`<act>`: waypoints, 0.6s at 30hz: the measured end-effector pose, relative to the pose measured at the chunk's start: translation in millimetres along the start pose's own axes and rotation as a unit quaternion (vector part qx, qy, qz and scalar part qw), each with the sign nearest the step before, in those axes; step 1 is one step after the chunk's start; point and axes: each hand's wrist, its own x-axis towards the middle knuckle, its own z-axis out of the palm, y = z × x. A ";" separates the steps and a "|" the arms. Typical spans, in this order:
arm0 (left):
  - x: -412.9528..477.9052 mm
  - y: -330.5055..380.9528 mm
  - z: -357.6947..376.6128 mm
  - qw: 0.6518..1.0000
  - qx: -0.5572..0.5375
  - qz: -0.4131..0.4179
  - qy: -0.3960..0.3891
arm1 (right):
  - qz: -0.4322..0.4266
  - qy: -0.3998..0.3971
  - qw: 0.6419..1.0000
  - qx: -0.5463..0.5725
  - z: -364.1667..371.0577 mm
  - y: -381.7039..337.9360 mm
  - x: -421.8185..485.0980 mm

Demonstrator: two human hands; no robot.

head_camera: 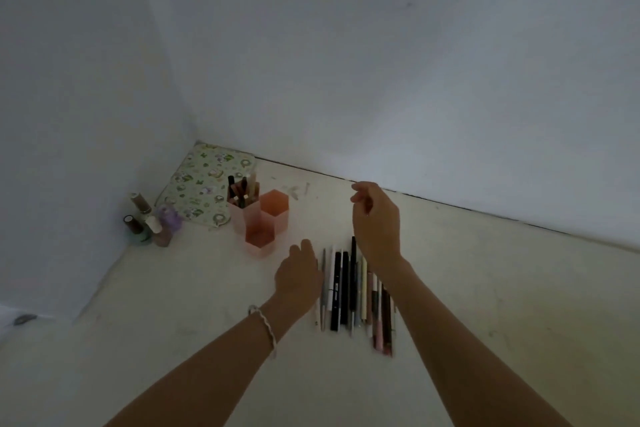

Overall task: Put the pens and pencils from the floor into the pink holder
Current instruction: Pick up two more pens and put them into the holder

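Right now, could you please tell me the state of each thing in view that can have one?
Pink holder: upright, back cell partly filled, other cells look empty.
Pens and pencils: lying in a row on the floor.
Left hand: low beside the row, grip unclear.
Right hand: raised, fingers curled.
Small bottles: upright, capped.

Home room corner, bare white walls [381,62], pale floor [485,288], nail polish bottles [149,222], patterned mat [204,184]

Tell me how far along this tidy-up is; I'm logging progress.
Partly done: several pens already stand in the tallest cell of the pink holder. In hand: nothing clearly visible; the right hand is raised with fingers pinched, and the left hand rests at the left edge of the row. Left: a full row of pens and pencils still on the floor.
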 end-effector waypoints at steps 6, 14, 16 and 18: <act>4.1 -3.8 21.2 0.999 0.012 -0.051 0.009 | 0.014 -0.026 0.999 -0.019 -8.8 26.2 -15.6; 2.6 5.2 25.0 0.999 0.014 -0.018 0.024 | 0.030 -0.050 0.998 -0.012 1.7 30.1 -21.2; 2.4 6.7 23.6 1.000 0.014 -0.011 0.024 | 0.026 -0.051 0.998 -0.013 1.8 29.5 -20.8; 4.8 6.1 12.1 0.998 -0.042 0.004 0.048 | 0.020 -0.051 0.998 -0.018 2.0 27.5 -20.4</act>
